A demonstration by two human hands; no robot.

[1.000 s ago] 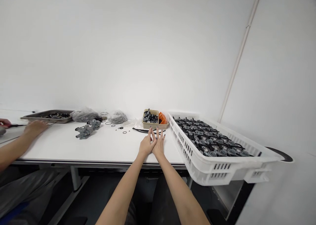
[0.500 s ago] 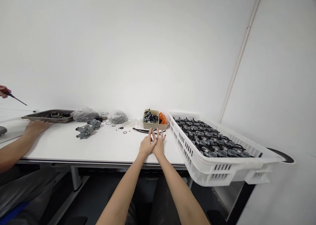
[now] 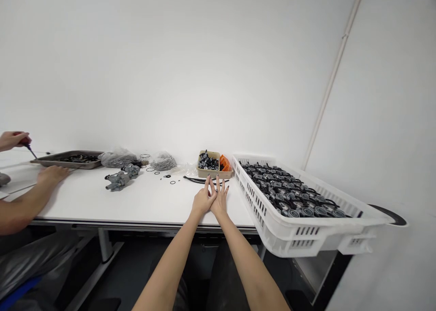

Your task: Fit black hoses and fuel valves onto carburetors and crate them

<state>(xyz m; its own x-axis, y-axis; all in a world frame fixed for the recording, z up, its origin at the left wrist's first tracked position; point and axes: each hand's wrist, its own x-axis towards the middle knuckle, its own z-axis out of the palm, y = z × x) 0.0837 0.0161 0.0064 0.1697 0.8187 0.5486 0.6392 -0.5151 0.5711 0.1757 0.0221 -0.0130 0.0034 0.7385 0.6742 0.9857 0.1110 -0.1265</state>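
My left hand (image 3: 202, 200) and my right hand (image 3: 220, 202) rest together over the white table (image 3: 163, 202), touching along the thumbs and index fingers. Both have their fingers stretched out, and I see nothing held in either. Just beyond the fingertips lie thin black rubber tubes (image 3: 194, 180), partly covered by my hands. Behind them stands a beige tray (image 3: 204, 174) with a yellowish bin (image 3: 220, 155) of small black and grey parts and an orange basket (image 3: 225, 163).
A white crate (image 3: 269, 238) of grey-black assemblies stands right. Leftward lie rubber rings (image 3: 173, 182), grey metal castings (image 3: 117, 181), bagged parts (image 3: 162, 161) and a metal tray (image 3: 91, 165). A co-worker's hand (image 3: 13, 140) holds a red-handled screwdriver (image 3: 31, 151); their other hand (image 3: 52, 173) touches the table.
The co-worker's hand with the screwdriver has moved right and down, bringing its tip to the metal tray's left edge. My own hands have stayed in place.
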